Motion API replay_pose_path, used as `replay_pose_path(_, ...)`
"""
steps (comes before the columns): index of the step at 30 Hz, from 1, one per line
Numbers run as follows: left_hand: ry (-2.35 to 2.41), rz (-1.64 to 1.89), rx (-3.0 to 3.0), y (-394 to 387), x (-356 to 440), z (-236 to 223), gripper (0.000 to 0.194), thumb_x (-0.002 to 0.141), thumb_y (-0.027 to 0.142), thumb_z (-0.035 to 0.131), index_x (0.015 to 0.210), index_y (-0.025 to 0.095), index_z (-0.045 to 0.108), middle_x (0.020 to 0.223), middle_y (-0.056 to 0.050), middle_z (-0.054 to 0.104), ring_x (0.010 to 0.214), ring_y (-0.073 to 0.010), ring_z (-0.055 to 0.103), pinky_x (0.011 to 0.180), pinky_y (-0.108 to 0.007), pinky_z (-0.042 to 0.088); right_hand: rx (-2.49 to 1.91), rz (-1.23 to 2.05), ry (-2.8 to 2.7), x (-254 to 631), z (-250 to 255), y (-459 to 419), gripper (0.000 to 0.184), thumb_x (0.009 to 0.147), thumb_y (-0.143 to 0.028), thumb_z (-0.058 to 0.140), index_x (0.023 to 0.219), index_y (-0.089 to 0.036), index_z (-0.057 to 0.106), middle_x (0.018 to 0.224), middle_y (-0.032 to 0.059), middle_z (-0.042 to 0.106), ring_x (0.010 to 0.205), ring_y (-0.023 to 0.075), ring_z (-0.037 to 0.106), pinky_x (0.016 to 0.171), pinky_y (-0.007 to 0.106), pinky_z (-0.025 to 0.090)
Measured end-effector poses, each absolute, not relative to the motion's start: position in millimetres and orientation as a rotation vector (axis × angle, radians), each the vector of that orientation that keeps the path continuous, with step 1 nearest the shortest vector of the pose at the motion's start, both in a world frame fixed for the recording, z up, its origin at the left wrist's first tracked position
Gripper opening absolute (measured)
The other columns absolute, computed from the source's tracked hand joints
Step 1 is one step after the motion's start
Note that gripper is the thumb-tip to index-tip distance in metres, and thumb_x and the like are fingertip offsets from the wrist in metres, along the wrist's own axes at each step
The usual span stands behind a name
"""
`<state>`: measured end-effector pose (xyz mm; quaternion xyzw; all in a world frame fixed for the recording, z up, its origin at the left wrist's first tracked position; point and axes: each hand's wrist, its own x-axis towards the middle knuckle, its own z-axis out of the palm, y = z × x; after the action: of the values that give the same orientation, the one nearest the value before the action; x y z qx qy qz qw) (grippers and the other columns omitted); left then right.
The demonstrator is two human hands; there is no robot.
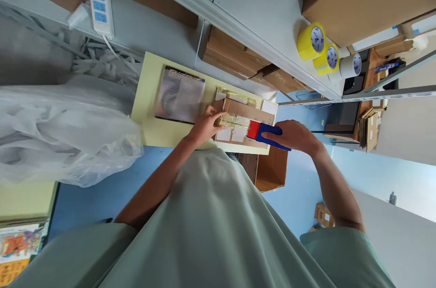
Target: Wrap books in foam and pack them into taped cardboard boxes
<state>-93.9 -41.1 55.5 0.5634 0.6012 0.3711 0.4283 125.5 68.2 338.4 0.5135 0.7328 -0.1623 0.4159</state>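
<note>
A small brown cardboard box (262, 114) with pale labels lies on the cream tabletop (146, 120). My left hand (205, 125) grips its left end, with finger and thumb spread at either side of the tape there. A blue tape dispenser (272, 134) with a red front is in my closed right hand (289, 136), set against the box's top toward its right end. Shiny clear tape (235, 121) runs along the box between my left fingers and the dispenser. Left of the box lies a flat, plastic-wrapped item (180, 95) with a dark edge.
Yellow tape rolls (310, 42) and a white roll (350, 65) sit on the grey shelf (259, 15) above. A power strip (101, 12) is at upper left, above a large clear plastic bag (68, 129). An open carton (272, 167) stands below the table's right end.
</note>
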Motion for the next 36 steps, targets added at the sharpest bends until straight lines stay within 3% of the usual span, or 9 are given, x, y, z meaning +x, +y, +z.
replay_pose_path(6,1.542,0.834,1.412,-39,-98,59,0.062,0.087,0.027,0.093,0.146,0.03,0.076,0.129,-0.008,0.059,0.11,-0.0244,0.069,0.114,-0.043,0.058,1.275,-0.479,1.803,161,282,86,0.07,0.105,-0.084,0.052,0.096,-0.019,0.078,0.096,0.015,0.083,0.087,0.0283,0.079,0.068,0.033,0.046)
replay_pose_path(12,1.584,0.781,1.331,-35,-103,64,0.058,0.084,0.039,0.096,0.139,0.029,0.08,0.118,-0.005,0.06,0.083,-0.0165,0.065,0.099,-0.04,0.063,1.237,-0.495,1.898,170,244,91,0.069,0.107,-0.078,0.054,0.117,-0.015,0.082,0.12,0.0222,0.084,0.114,0.0374,0.08,0.089,0.04,0.057)
replay_pose_path(15,1.694,0.779,1.347,-35,-92,71,0.052,0.085,0.044,0.095,0.133,0.027,0.081,0.118,-0.006,0.064,0.087,-0.0188,0.066,0.099,-0.039,0.062,1.235,-0.515,1.949,172,237,90,0.07,0.108,-0.074,0.056,0.129,-0.011,0.08,0.125,0.0261,0.082,0.122,0.04,0.078,0.098,0.043,0.058)
replay_pose_path(19,1.97,0.881,1.269,-37,-59,74,0.03,0.102,0.045,0.075,0.12,0.021,0.08,0.12,-0.01,0.068,0.091,-0.0199,0.068,0.1,-0.036,0.059,1.211,-0.574,2.019,181,232,94,0.067,0.109,-0.069,0.058,0.138,-0.01,0.077,0.133,0.0276,0.08,0.128,0.0408,0.076,0.105,0.043,0.057)
replay_pose_path(23,2.14,1.006,1.16,-38,-33,61,0.032,0.108,0.049,0.065,0.118,0.02,0.078,0.118,-0.011,0.069,0.101,-0.0213,0.07,0.097,-0.034,0.06,1.14,-0.689,2.051,191,230,103,0.063,0.111,-0.065,0.057,0.141,-0.012,0.075,0.137,0.0255,0.079,0.13,0.0405,0.075,0.104,0.042,0.058)
replay_pose_path(29,2.253,1.09,1.207,-39,-32,45,0.039,0.109,0.054,0.064,0.113,0.019,0.08,0.111,-0.01,0.071,0.093,-0.0206,0.071,0.088,-0.033,0.06,1.065,-0.85,2.104,230,239,119,0.06,0.11,-0.066,0.058,0.127,-0.012,0.08,0.126,0.0234,0.082,0.12,0.0394,0.078,0.094,0.039,0.059)
replay_pose_path(34,2.318,1.02,1.228,-39,-34,44,0.033,0.108,0.048,0.065,0.113,0.019,0.079,0.111,-0.01,0.071,0.09,-0.0193,0.07,0.089,-0.032,0.06,1.154,-0.95,1.941,337,258,142,0.063,0.104,-0.075,0.062,0.089,-0.016,0.08,0.079,0.0145,0.079,0.078,0.0289,0.077,0.069,0.035,0.053)
replay_pose_path(36,2.338,0.99,1.233,-38,-33,44,0.031,0.108,0.046,0.065,0.113,0.019,0.079,0.111,-0.01,0.071,0.089,-0.0193,0.07,0.09,-0.032,0.06,1.236,-0.961,1.824,378,265,150,0.061,0.105,-0.073,0.063,0.083,-0.018,0.077,0.072,0.0114,0.076,0.067,0.0237,0.073,0.065,0.033,0.049)
